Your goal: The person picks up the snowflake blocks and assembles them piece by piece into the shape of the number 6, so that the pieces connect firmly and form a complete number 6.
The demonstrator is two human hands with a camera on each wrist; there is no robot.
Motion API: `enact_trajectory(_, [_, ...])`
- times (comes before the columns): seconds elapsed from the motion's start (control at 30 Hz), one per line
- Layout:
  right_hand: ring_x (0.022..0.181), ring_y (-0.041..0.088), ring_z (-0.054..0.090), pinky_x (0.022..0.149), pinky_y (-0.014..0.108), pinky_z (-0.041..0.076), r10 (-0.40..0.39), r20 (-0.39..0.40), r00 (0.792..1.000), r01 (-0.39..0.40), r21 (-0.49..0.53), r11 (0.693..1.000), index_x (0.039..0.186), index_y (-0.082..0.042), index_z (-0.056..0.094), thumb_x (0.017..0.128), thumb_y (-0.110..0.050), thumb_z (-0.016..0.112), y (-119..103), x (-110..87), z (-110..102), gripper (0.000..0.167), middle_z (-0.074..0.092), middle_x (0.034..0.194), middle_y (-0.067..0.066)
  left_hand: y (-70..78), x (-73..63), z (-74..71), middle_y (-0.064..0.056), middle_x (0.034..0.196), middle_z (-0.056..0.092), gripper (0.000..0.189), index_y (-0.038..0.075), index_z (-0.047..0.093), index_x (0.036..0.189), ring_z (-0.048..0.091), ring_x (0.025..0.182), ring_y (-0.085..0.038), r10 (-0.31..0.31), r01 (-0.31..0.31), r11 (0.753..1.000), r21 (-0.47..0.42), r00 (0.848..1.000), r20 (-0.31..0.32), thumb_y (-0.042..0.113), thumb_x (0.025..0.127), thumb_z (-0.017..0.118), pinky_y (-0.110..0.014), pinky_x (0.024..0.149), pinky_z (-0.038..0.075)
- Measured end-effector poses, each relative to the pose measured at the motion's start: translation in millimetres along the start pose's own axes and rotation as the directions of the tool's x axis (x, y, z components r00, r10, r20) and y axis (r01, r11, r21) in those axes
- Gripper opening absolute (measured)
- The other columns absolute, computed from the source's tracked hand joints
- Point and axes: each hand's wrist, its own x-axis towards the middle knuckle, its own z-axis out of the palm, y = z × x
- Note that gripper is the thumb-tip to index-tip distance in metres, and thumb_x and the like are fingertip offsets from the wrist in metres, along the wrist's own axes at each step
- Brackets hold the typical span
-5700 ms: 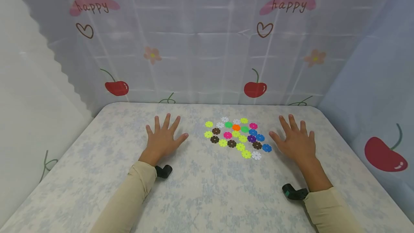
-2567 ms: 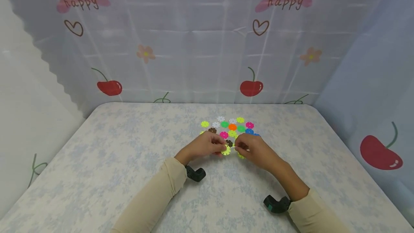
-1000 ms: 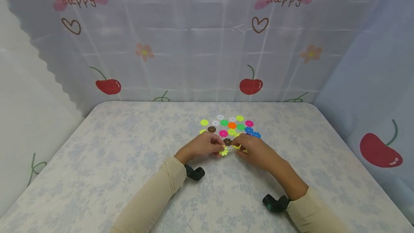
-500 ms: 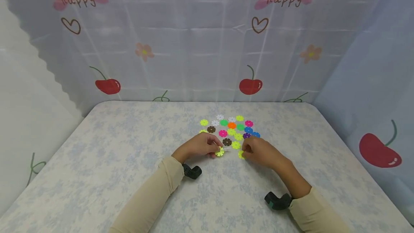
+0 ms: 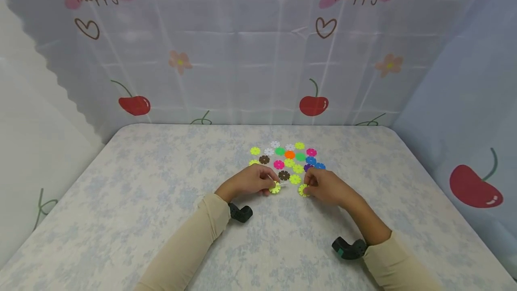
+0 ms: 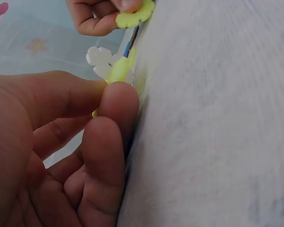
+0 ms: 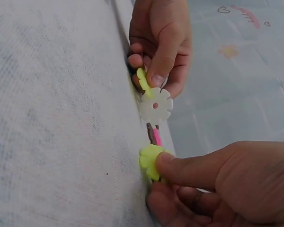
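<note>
My left hand (image 5: 251, 180) pinches a yellow interlocking disc (image 5: 275, 187) with notched edges, just in front of the scattered discs. A white disc (image 7: 156, 106) is slotted into that yellow one at an angle, pointing toward the right hand. Between thumb and fingers, my right hand (image 5: 328, 187) pinches another yellow disc (image 7: 151, 160), which stands upright a short way to the right of the joined pair. In the right wrist view a gap shows between this disc and the white one.
Behind the hands lie several loose discs, among them an orange disc (image 5: 289, 155), a pink disc (image 5: 278, 165), a brown disc (image 5: 284, 175) and a blue disc (image 5: 310, 160). A patterned cloth covers the table (image 5: 194, 156); a printed curtain (image 5: 242, 48) hangs behind it.
Both hands lay flat beside the discs at first, then came together over a yellow and a white disc. Since then the right hand has moved right and picked up a second yellow disc.
</note>
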Motion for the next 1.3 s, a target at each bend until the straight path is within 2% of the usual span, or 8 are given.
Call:
enact_trajectory(0.17, [0.072, 0.020, 0.062, 0.067, 0.031, 0.055, 0.019, -0.020, 1.000, -0.014, 0.229, 0.973, 0.099, -0.002, 0.060, 0.096, -0.004, 0.070, -1.7, 2.0, 3.7, 0.010, 0.065, 0.083, 0.006, 1.0, 0.9, 0.7, -0.002, 0.084, 0.069, 0.014, 0.012, 0.075, 0.107, 0.065, 0.071, -0.017, 0.011, -0.011, 1.000, 0.008, 1.000, 0.011, 0.012, 0.099, 0.064, -0.029, 0.067, 0.052])
enact_trajectory(0.33, [0.074, 0.020, 0.065, 0.070, 0.032, 0.057, 0.079, -0.028, 0.996, -0.066, 0.330, 0.942, 0.099, -0.002, 0.061, 0.095, -0.003, 0.070, -1.3, 6.6, 8.4, 0.010, 0.067, 0.085, 0.007, 1.3, 2.7, 1.6, -0.001, 0.085, 0.070, 0.016, 0.012, 0.075, 0.106, 0.065, 0.071, -0.017, 0.031, -0.031, 0.999, 0.021, 0.999, 0.031, 0.009, 0.099, 0.061, -0.029, 0.069, 0.053])
enact_trajectory(0.63, [0.076, 0.021, 0.067, 0.072, 0.031, 0.058, 0.121, -0.018, 0.993, -0.104, 0.395, 0.913, 0.101, -0.001, 0.062, 0.095, -0.003, 0.070, 1.1, 8.4, 12.6, 0.011, 0.069, 0.089, 0.008, 4.7, 1.8, 2.5, -0.002, 0.080, 0.066, 0.019, 0.012, 0.075, 0.111, 0.061, 0.069, -0.016, 0.050, -0.053, 0.997, 0.053, 0.997, 0.059, 0.008, 0.101, 0.059, -0.028, 0.070, 0.050])
enact_trajectory(0.83, [0.078, 0.022, 0.068, 0.073, 0.032, 0.059, 0.123, 0.007, 0.992, -0.114, 0.434, 0.894, 0.102, 0.000, 0.061, 0.096, -0.002, 0.069, 0.9, 10.1, 15.8, 0.010, 0.069, 0.091, 0.010, 5.1, 0.3, 3.8, 0.000, 0.083, 0.068, 0.015, 0.011, 0.075, 0.107, 0.062, 0.070, -0.015, 0.040, -0.042, 0.998, 0.052, 0.998, 0.045, 0.010, 0.100, 0.063, -0.028, 0.069, 0.052])
enact_trajectory(0.97, [0.077, 0.021, 0.067, 0.072, 0.032, 0.058, 0.121, -0.003, 0.993, -0.108, 0.426, 0.898, 0.101, -0.001, 0.061, 0.095, -0.003, 0.070, 1.0, 10.8, 17.5, 0.011, 0.069, 0.090, 0.009, 5.6, -0.8, 5.1, -0.002, 0.080, 0.068, 0.011, 0.008, 0.075, 0.104, 0.061, 0.069, -0.014, 0.039, -0.039, 0.999, 0.025, 0.999, 0.019, 0.010, 0.097, 0.067, -0.028, 0.066, 0.052])
enact_trajectory(1.1, [0.075, 0.021, 0.067, 0.071, 0.031, 0.058, 0.120, -0.012, 0.993, -0.104, 0.413, 0.905, 0.099, -0.002, 0.061, 0.095, -0.004, 0.071, 0.4, 11.1, 18.7, 0.011, 0.069, 0.089, 0.008, 5.5, -0.4, 6.2, -0.002, 0.077, 0.068, 0.007, 0.008, 0.076, 0.098, 0.060, 0.067, -0.013, 0.012, -0.012, 1.000, 0.003, 1.000, -0.013, 0.011, 0.095, 0.070, -0.027, 0.063, 0.050])
enact_trajectory(1.3, [0.075, 0.021, 0.066, 0.071, 0.032, 0.058, 0.100, -0.041, 0.994, -0.074, 0.411, 0.908, 0.096, -0.002, 0.062, 0.094, -0.002, 0.072, 0.3, 9.4, 21.3, 0.010, 0.070, 0.088, 0.008, 7.9, 0.1, 8.0, -0.001, 0.074, 0.067, 0.006, 0.006, 0.076, 0.094, 0.059, 0.065, -0.013, -0.002, 0.002, 1.000, 0.010, 1.000, -0.027, 0.011, 0.095, 0.071, -0.027, 0.061, 0.050])
